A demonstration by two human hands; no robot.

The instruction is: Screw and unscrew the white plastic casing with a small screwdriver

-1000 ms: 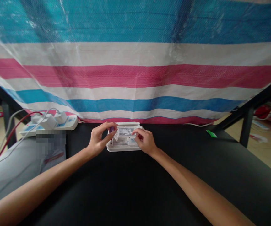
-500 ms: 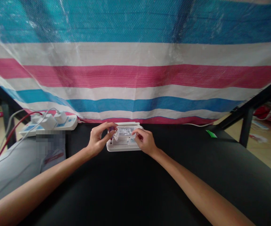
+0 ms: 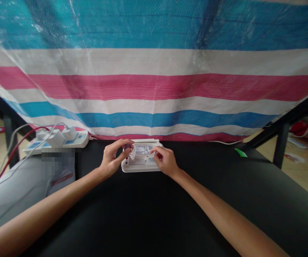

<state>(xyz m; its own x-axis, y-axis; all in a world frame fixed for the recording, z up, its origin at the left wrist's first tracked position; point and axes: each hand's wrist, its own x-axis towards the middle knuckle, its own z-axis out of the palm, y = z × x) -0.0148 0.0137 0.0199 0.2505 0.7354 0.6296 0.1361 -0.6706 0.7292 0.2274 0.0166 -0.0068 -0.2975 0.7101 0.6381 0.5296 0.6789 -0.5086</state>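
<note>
A white router-like box [image 3: 139, 168] with vent holes and a printed label [image 3: 144, 149] lies face down on the black table, close to the hanging sheet. My left hand [image 3: 111, 157] pinches a small screwdriver [image 3: 127, 146] with a dark purplish handle, held upright. Its reddish lower end points down at a round hole in the box's front left corner; whether the tip touches cannot be made out. Over the right end of the box, my right hand [image 3: 166, 160] is closed with fingers curled. A bit of red shows under those fingers, too small to name.
At the left stands a white power strip [image 3: 82, 139] with plugs and trailing cables. In front of it lies a grey packet [image 3: 60, 177], partly blurred out. A small green piece [image 3: 241, 152] is at the right. Behind hangs a striped sheet [image 3: 154, 85] between black frame bars.
Both hands and the screwdriver keep nearly the same place on the box. The whole view has shifted very slightly.
</note>
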